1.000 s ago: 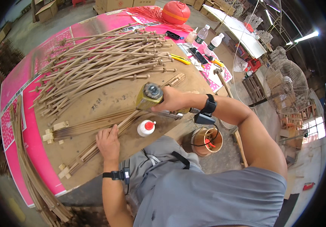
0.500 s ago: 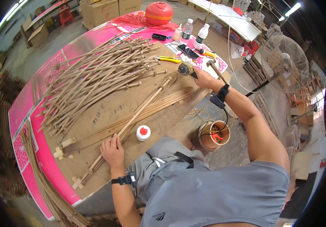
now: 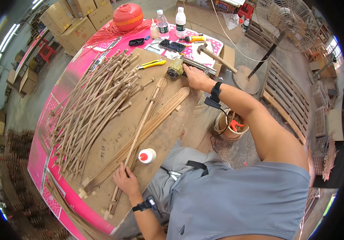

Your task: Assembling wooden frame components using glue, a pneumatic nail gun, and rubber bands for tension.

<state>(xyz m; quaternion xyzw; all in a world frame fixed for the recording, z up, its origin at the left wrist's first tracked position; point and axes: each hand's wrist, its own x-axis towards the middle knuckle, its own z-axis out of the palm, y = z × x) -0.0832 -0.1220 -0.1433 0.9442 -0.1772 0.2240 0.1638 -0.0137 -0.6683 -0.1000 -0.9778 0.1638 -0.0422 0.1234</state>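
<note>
My left hand (image 3: 126,181) is closed around the lower part of a long thin wooden stick (image 3: 141,130) that lies slantwise on the brown board. Under and beside it are flat wooden strips (image 3: 166,106) with rounded far ends. At the board's far right edge, my right hand (image 3: 196,77) has its fingers against a nail gun (image 3: 176,68), its head wrapped in yellowish tape; the hand hides part of the tool. Close to my left hand stands a white bottle (image 3: 147,155) with a red cap. A yellow utility knife (image 3: 152,64) lies left of the nail gun.
A large pile of knobbed sticks (image 3: 96,108) covers the table's left side. Behind are a hammer (image 3: 218,58), a phone (image 3: 172,45), bottles (image 3: 180,24) and a red ball-like bundle (image 3: 127,17). A bucket (image 3: 224,126) and a fan (image 3: 286,26) stand at the right.
The view has turned, shifting the table in the picture. More of the nail gun's body shows beside my right hand. My left hand stays at the stick's lower part, its fingers changed in pose.
</note>
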